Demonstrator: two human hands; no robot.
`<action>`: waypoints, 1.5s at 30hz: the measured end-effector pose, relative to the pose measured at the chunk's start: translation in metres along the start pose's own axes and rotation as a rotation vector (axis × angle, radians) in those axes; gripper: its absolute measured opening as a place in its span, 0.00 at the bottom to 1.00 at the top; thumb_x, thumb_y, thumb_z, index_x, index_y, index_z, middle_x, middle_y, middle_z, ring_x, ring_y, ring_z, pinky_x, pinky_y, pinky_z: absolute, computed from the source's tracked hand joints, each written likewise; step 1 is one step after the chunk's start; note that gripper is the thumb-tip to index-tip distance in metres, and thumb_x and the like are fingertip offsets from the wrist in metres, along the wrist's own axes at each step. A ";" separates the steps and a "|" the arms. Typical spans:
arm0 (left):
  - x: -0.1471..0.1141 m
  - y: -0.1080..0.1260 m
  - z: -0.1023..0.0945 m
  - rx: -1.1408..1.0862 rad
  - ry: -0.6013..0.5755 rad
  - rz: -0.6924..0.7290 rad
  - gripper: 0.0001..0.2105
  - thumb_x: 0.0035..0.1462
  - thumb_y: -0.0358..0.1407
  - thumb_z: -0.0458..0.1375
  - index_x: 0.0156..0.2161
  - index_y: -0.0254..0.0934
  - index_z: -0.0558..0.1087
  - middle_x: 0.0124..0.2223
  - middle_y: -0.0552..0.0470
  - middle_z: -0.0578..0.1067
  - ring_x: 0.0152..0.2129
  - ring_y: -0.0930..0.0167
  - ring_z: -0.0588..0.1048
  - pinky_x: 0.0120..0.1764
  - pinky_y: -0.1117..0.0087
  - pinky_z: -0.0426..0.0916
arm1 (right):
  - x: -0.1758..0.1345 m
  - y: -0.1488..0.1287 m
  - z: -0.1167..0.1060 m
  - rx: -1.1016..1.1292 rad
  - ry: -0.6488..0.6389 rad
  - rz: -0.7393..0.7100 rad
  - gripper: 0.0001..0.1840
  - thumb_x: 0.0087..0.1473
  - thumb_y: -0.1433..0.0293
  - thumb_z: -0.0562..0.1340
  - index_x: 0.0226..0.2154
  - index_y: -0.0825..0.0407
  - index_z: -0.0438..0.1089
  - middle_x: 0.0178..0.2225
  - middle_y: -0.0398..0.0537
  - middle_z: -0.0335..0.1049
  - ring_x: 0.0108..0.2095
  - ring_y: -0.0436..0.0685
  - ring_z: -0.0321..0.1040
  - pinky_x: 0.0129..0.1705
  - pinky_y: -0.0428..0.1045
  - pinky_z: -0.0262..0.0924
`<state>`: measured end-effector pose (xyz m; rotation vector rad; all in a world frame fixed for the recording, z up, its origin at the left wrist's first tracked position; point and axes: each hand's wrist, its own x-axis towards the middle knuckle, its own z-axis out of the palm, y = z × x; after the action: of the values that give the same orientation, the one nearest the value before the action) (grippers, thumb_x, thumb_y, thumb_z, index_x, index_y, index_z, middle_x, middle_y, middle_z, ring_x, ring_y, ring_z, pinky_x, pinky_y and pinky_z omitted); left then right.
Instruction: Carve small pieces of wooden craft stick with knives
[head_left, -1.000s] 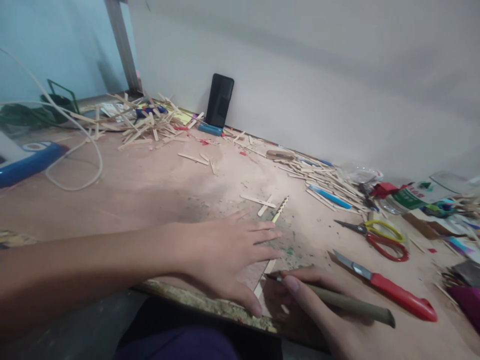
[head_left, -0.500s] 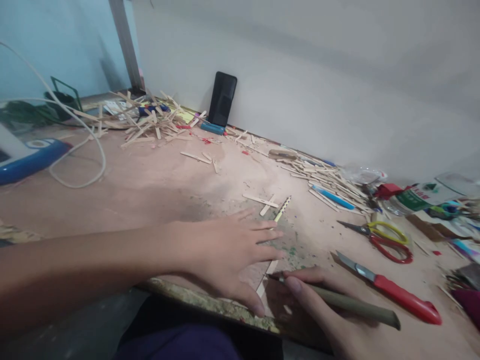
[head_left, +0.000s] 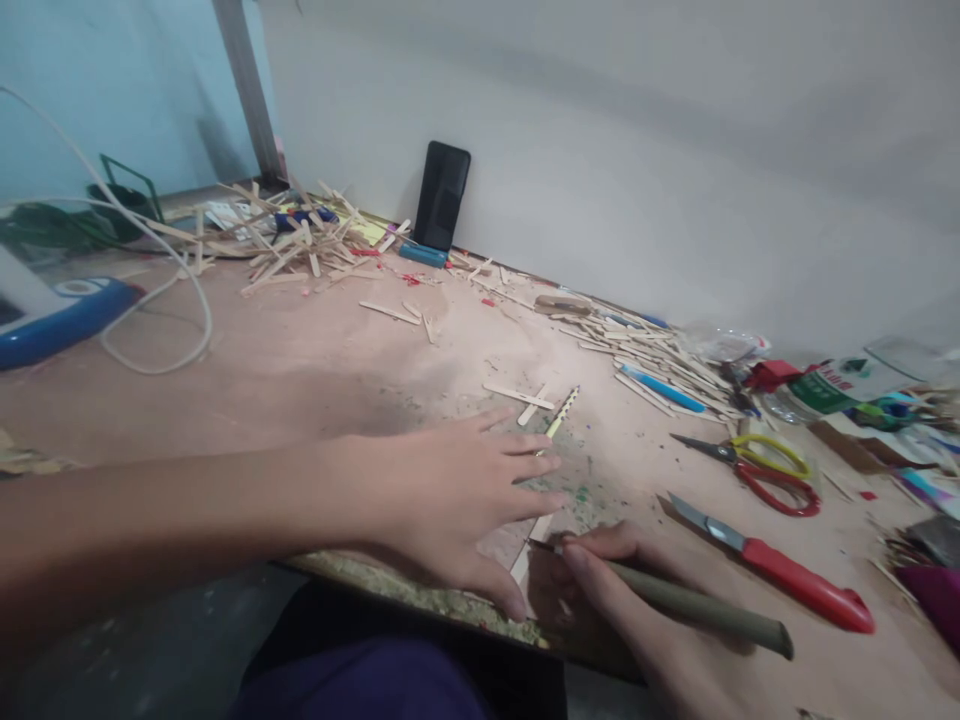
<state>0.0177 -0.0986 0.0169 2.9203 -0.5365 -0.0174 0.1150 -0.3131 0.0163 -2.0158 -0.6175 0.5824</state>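
Note:
My left hand (head_left: 457, 500) lies flat near the front edge of the table, palm down with fingers spread. Beneath it, a pale wooden craft stick (head_left: 523, 563) is pressed against the tabletop, its middle partly hidden. A yellow strip with dark marks (head_left: 564, 412) pokes out beyond my fingertips. In my right hand (head_left: 637, 610), fingers closed, is a slim pen-like tool (head_left: 697, 606) with an olive-grey handle. Its dark pointed tip meets the stick beside my left thumb; whether it is a pen or a blade I cannot tell.
To the right lie a red-handled knife (head_left: 806, 583) and scissors (head_left: 772, 470) with yellow and red handles. Piles of craft sticks (head_left: 660, 358) line the wall, near a plastic bottle (head_left: 840, 380). A phone (head_left: 442, 195) leans upright. A white cable (head_left: 206, 320) loops at left.
The camera view has shifted very slightly. Both hands keep their places, with the tool's tip still at the stick.

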 end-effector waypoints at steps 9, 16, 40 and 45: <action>-0.003 0.004 0.000 0.084 0.027 -0.003 0.36 0.75 0.58 0.59 0.73 0.32 0.73 0.74 0.35 0.73 0.77 0.50 0.65 0.79 0.45 0.55 | 0.000 0.001 0.002 0.026 0.007 0.007 0.21 0.52 0.45 0.71 0.21 0.43 0.79 0.23 0.41 0.80 0.27 0.56 0.75 0.34 0.48 0.66; -0.001 0.005 0.000 0.118 0.036 0.012 0.38 0.74 0.61 0.60 0.71 0.28 0.75 0.73 0.33 0.73 0.76 0.47 0.67 0.76 0.39 0.60 | -0.002 0.001 0.004 0.058 0.030 0.037 0.21 0.51 0.47 0.72 0.20 0.43 0.77 0.23 0.40 0.78 0.28 0.55 0.75 0.34 0.47 0.67; 0.002 0.011 -0.007 0.065 -0.083 -0.061 0.40 0.75 0.62 0.57 0.74 0.29 0.71 0.77 0.31 0.66 0.79 0.47 0.60 0.79 0.38 0.49 | -0.005 -0.002 -0.001 0.011 0.054 0.063 0.21 0.52 0.47 0.71 0.21 0.43 0.77 0.25 0.40 0.79 0.30 0.56 0.75 0.36 0.47 0.66; 0.000 0.008 -0.003 0.033 -0.027 -0.045 0.40 0.74 0.63 0.59 0.73 0.28 0.73 0.76 0.30 0.68 0.78 0.46 0.62 0.79 0.39 0.50 | -0.004 -0.001 -0.004 -0.015 0.061 0.036 0.22 0.53 0.46 0.72 0.20 0.44 0.78 0.25 0.42 0.79 0.30 0.56 0.75 0.36 0.46 0.66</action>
<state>0.0149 -0.1054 0.0211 2.9679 -0.4801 -0.0549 0.1149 -0.3178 0.0194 -2.0544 -0.5514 0.5368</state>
